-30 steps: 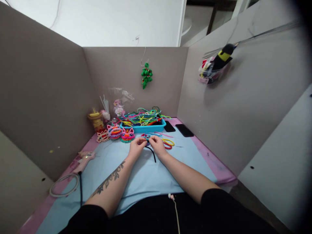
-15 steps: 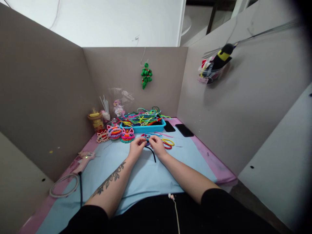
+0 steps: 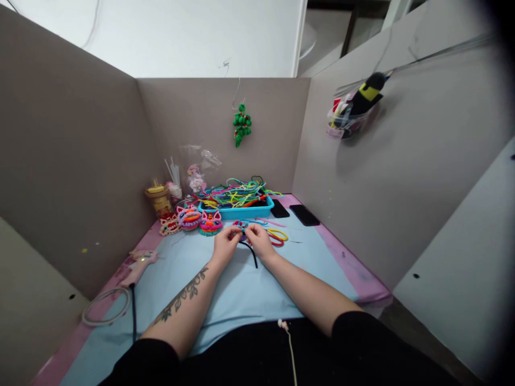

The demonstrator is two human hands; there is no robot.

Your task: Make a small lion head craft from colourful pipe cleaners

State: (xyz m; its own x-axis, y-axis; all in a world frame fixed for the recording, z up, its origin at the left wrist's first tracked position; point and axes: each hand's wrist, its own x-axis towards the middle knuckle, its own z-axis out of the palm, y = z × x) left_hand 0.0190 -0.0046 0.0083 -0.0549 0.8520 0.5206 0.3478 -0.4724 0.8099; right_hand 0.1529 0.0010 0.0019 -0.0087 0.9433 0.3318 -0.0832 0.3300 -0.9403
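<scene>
Well, in the head view the left hand (image 3: 227,240) and right hand (image 3: 259,241) are both pinched narrow, fingertips almost meeting, seemingly on the black stem (image 3: 252,253); its held end is mostly hidden. The free tail curves below and between the hands, over the tabletop (image 3: 314,273). Yellow and red loops (image 3: 278,244) sit just right of the right hand, the tray (image 3: 237,213) beyond both. The stem looks light, soft-skinned and bendable, unlikely to slip or break; a fingertip pinch near its end should suit

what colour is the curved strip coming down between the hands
The strip is black; it shows best in the head view.
</scene>
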